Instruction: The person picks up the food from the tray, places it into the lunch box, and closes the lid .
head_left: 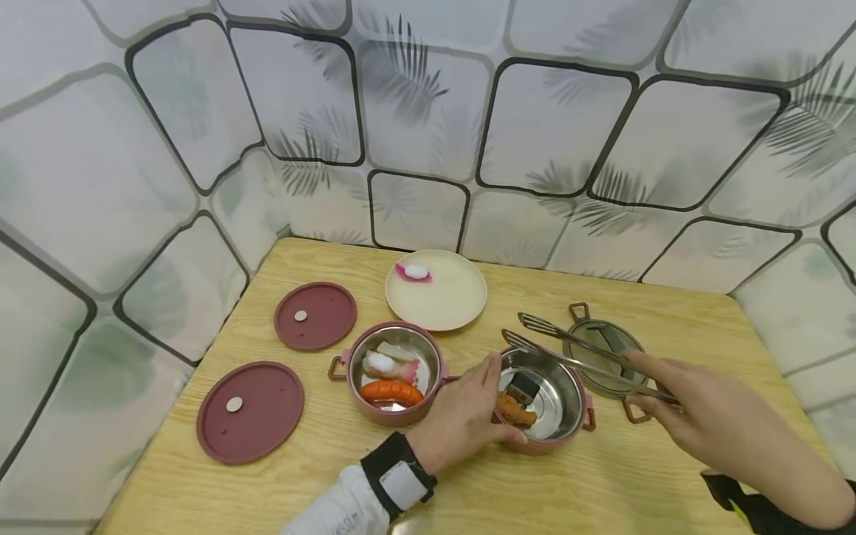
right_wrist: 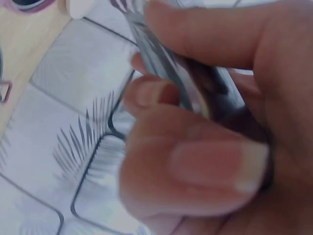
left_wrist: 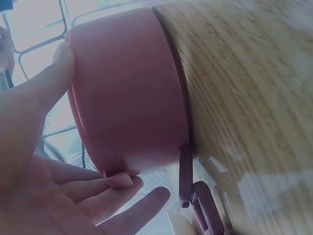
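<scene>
Slantwise, tongs (head_left: 582, 366) gripped in right hand (head_left: 702, 416), tips forward-left; left hand (head_left: 464, 409), fingers extended, against right pot (head_left: 551, 444).

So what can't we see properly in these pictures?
Head view: much of the left side of the right pot, behind the left hand.
Left wrist view: inside that pot, hidden by its wall.
Right wrist view: ends of the tongs, cut off by the top edge.
Head view: lettering on the sleeve, too small to read.

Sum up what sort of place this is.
Probably a mock kitchen corner: a wooden table against patterned walls, with a pot holding what looks like toy food.
</scene>
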Demonstrator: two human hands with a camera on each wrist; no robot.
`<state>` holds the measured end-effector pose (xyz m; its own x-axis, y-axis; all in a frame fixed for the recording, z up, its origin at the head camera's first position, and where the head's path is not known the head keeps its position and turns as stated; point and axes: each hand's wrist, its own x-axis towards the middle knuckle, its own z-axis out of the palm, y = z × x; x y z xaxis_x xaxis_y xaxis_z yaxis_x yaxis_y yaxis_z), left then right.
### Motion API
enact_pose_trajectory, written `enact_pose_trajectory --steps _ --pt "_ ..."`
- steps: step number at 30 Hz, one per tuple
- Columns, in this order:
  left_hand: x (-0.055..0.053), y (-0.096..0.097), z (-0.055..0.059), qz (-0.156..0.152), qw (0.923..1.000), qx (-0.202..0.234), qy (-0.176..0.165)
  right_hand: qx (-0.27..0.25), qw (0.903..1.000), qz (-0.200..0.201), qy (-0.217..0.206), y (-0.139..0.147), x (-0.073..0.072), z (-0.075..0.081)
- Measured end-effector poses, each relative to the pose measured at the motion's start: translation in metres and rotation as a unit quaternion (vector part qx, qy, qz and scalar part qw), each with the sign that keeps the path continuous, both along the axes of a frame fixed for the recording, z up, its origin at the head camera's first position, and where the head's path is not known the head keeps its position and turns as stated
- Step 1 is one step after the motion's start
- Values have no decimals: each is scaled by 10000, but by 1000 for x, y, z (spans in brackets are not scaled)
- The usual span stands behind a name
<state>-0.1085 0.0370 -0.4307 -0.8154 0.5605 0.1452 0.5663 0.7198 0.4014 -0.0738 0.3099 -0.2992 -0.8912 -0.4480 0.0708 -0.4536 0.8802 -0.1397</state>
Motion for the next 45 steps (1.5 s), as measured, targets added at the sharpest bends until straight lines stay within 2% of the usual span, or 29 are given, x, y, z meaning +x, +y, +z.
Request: enact_pose_trajectory --steps 2,13,19,25,28,32,37,45 --pt "-1 -1 0 10 10000 -2 13 -38 9997 141 201 -8 -11 -1" --pt "0 -1 0 -54 9996 -124 249 -43 9968 579 549 -39 -71 -16" --pt "0 -3 1 -71 9990 -161 422 59 9978 571 328 -57 -101 -24" --pt "0 -3 1 -71 9995 -104 274 227 9970 728 -124 -86 -131 -30" --pt "0 -3 0 -65 9995 -62 286 373 9957 843 -135 -99 -146 -34" --pt "0 -2 -1 -55 9997 -35 249 477 9955 795 -196 -114 -165 -40" --pt "0 -1 -2 -55 9998 -6 197 676 9948 654 -398 -132 -181 -46" --pt "-2 -2 -1 -47 9996 9 268 1019 9926 526 -395 -153 -193 -55"
